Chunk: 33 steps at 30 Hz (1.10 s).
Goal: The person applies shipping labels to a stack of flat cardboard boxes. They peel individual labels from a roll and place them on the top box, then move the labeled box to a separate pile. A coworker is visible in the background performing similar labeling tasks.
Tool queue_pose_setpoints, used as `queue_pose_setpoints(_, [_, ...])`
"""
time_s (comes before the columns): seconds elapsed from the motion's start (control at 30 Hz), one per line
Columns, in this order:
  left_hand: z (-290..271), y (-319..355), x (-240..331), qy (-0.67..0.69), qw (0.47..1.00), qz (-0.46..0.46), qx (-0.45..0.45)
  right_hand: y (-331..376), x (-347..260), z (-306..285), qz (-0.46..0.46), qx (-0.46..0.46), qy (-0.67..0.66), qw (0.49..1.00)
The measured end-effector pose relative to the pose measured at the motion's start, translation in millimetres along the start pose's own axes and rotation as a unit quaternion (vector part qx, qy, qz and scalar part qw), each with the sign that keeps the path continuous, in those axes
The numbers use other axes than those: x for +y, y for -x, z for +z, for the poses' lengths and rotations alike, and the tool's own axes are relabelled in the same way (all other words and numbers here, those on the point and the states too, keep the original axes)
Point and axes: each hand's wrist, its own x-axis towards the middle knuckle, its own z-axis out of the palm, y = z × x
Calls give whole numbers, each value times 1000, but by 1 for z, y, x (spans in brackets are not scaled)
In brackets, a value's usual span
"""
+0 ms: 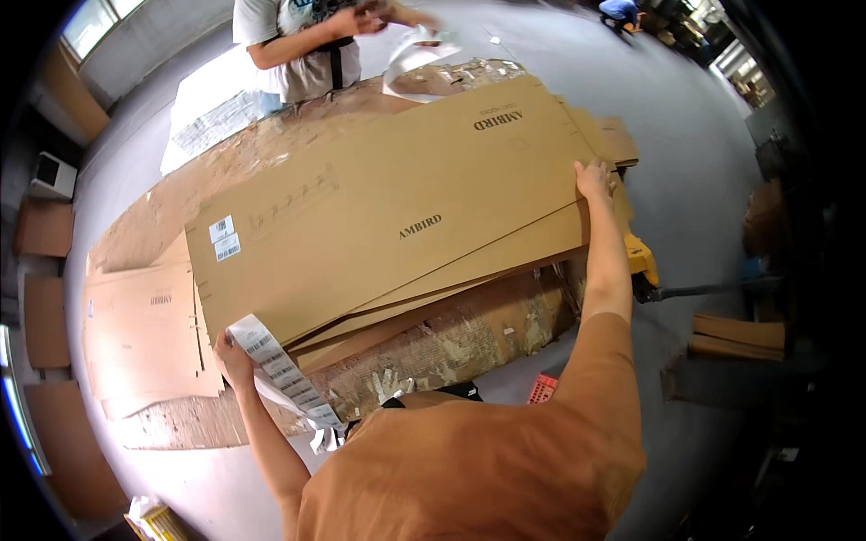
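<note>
Large brown cardboard sheet (361, 225) lay aslant across the desk (135, 216), on top of more flat cardboard (514, 243); two small white stickers (225, 238) sat near its left end. Left hand (234, 362) was at the sheet's near left corner, fingers closed on the end of a white label strip (278, 374); whether it also pinched the cardboard, could not tell. Right hand (594, 180) gripped the near right corner, arm at a long reach.

Risks, as judged: the strip hung in a loose curl over the desk's near side, so a snag or a step of the body against it could tear or crease it. With the left fingers taken up by labels, that corner might slip. An uneven pull between the corners could skew the sheet or drag the cardboard beneath. Exposed adhesive, if any, might catch on the board.

Across the desk, a co-worker (302, 50) handled another white strip (419, 59), near enough the far edge to get brushed.
</note>
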Motion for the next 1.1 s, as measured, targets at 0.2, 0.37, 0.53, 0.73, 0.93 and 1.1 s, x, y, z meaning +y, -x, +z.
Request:
queue_pose_setpoints(0.2, [-3,9,-13,3,999,0,33,-10,-7,-26,-86,45,134,986])
queue_pose_setpoints(0.37, [4,4,1,-101,994,8,31,-37,31,-35,-113,55,135,983])
queue_pose_setpoints(0.53, [5,2,-4,-84,996,-14,28,-29,52,-45,-128,-14,70,989])
queue_pose_setpoints(0.73, [5,-11,-38,-37,999,-10,-8,0,86,-26,-119,-43,60,990])
queue_pose_setpoints(0.93, [9,-15,-22,-69,997,31,-21,24,105,-25,-112,-4,26,993])
queue_pose_setpoints(1.1, [8,-23,-56,-16,999,46,-24,27,73,-38,-95,-49,6,994])
